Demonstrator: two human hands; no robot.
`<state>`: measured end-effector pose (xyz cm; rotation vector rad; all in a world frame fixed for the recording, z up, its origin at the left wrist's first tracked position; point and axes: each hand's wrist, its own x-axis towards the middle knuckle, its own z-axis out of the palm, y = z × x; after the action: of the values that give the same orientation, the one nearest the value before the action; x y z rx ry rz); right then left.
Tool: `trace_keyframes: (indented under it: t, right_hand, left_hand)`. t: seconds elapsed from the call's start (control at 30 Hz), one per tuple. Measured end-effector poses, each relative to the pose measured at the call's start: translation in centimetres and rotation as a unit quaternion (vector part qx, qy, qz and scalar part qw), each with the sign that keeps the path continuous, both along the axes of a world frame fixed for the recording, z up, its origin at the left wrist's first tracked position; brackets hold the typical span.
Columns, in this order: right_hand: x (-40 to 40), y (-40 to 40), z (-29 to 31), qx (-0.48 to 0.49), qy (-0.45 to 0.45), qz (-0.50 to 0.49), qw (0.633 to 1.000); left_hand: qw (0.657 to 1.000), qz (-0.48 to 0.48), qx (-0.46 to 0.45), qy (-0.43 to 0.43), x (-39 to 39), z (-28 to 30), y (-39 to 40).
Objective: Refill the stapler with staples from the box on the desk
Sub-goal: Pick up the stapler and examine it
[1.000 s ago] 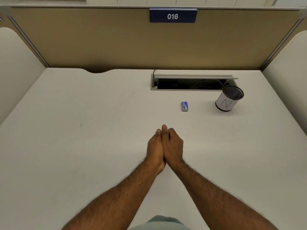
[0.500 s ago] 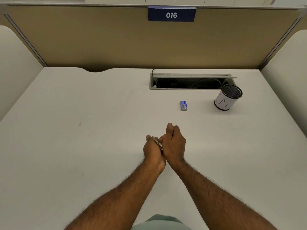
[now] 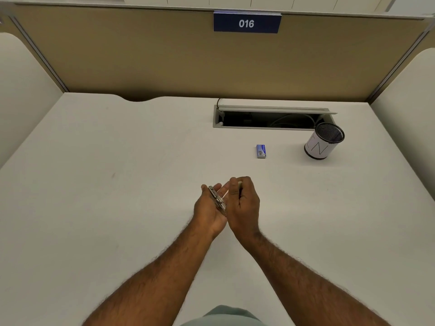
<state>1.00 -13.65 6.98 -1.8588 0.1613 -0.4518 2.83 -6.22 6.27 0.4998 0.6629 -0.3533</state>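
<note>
The left hand (image 3: pixel 208 209) is lying palm-up above the desk (image 3: pixel 94 184), fingers curled around a small metal stapler (image 3: pixel 217 199) that is resting slantwise across the palm, its far end reaching toward the fingertips. The grip is closed loosely on it, with the thumb side open so the metal top is showing. Just to the right of that grip, touching it at the heel, the right hand (image 3: pixel 243 203) is hovering with its fingers bent inward toward the stapler; something pale is showing between its fingertips, but what it is cannot be told, so whether this hand is pinching anything is unclear. Beyond the two hands and a little to the right, well apart from them, a small blue box (image 3: pixel 261 151) is lying flat on the desk. Farther right of the box, a mesh pen cup (image 3: pixel 323 143) wrapped in white paper is standing beside the open cable slot (image 3: pixel 270 120) at the back.
</note>
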Motion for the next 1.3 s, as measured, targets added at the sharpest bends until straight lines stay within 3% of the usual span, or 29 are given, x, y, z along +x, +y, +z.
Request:
trace_keyframes:
  t: [0.3,0.53,0.7,0.83,1.0,1.3]
  right_hand:
    - [-2.9,-1.7,-0.5,-0.110,-0.136,0.140,0.975]
    - [-4.0,-1.6,-1.4,-0.240,-0.182,0.247,0.921]
    - [-4.0,-1.8,-0.7,-0.213,-0.138,0.209,0.944]
    - [-2.2,-1.0,0.6,-0.208,-0.051,0.161,0.964]
    - [-0.6,-0.5,1.5,-0.245,-0.004,0.185,0.952]
    - [-0.3,0.0,1.1,-0.256,0.009,0.197,0.946]
  left_hand:
    - [0.999,-0.004,-0.008,-0.036,1.7,-0.3,2.6]
    - [0.998,-0.028,-0.022,-0.046,1.9,-0.7,3.0]
    - [0.995,-0.067,0.007,-0.067,1.5,-0.5,3.0]
    - [0.990,-0.109,0.033,-0.083,1.2,-0.1,2.4]
    - [0.988,-0.095,0.027,-0.114,0.6,-0.3,1.7]
    - [0.991,-0.115,0.011,-0.064,0.4,-0.4,2.1]
